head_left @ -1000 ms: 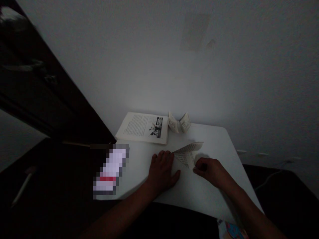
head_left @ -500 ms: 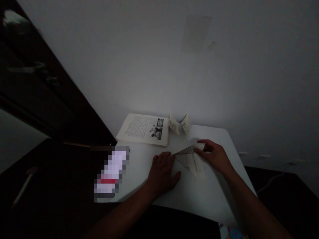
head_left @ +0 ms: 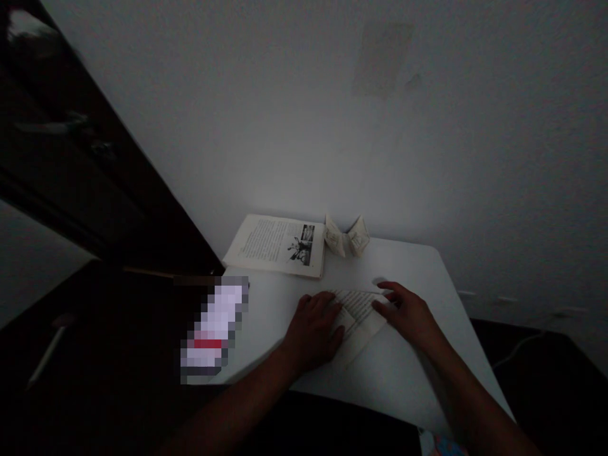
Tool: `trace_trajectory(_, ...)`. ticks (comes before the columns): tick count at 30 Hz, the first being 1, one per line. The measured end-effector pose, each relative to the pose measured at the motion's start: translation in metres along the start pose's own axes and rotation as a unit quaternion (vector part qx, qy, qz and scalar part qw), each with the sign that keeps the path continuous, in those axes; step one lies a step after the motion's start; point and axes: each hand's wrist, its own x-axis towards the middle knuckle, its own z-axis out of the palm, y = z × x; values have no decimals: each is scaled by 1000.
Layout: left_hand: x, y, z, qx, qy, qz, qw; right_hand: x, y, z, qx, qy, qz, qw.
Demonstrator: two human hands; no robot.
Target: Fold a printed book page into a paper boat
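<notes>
A printed sheet of paper, folded into a triangle, lies flat on the white table. My left hand rests palm down on the sheet's left part, fingers stretched out. My right hand presses its outstretched fingertips onto the sheet's right corner. Neither hand grips anything.
An open book lies at the table's far left, against the wall. Beside it stands a small folded paper shape. A blurred-out white and red object lies at the table's left edge. Dark furniture fills the left.
My right hand lifted the sheet's flap, carried it up and over, and has pressed it down flat. My left hand stayed on the paper.
</notes>
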Motion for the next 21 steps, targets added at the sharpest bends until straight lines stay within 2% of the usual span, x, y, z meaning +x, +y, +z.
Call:
trace_trajectory(3, 0, -2, 1, 8, -15, 10, 1000, 2, 2, 0, -108, 27, -138, 984)
trace_trajectory(5, 2, -4, 1, 11, -29, 25, 999, 3, 0, 1, -150, 9, -209, 966)
trace_trajectory(8, 5, -7, 2, 16, -49, 45, 998, 2, -4, 5, -175, -44, -274, 945)
trace_trajectory(14, 15, -12, 5, 30, -77, 79, 993, -8, -6, 5, -151, -94, -326, 928)
trace_trajectory(21, 22, -12, 0, 27, -73, 107, 991, -15, -8, 2, -170, -119, -328, 921)
